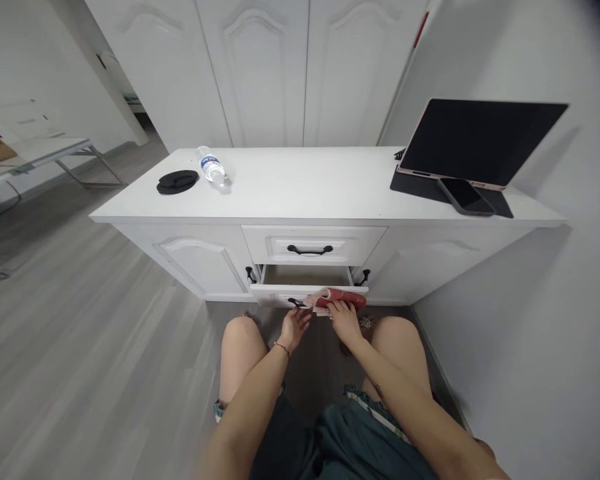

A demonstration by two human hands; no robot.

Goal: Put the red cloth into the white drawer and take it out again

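Note:
My right hand (344, 321) is closed on a red-and-white cloth (347, 299), which looks folded or bunched up. The cloth lies over the front edge of the partly pulled-out lower drawer (275, 293). My left hand (295, 328) is just below that drawer's black handle (296, 303), near the pale left end of the cloth. Its fingers are curled, and I cannot make out what is in them. Inside the drawer, a strip of the pale bottom (307, 275) shows.
The upper drawer (270, 247) is closed above. On the white cabinet top (300, 187) are a clear plastic bottle (211, 167), a flat black object (177, 181), a tablet or laptop (480, 143) and a phone (465, 197). A wall (530, 333) stands close on the right.

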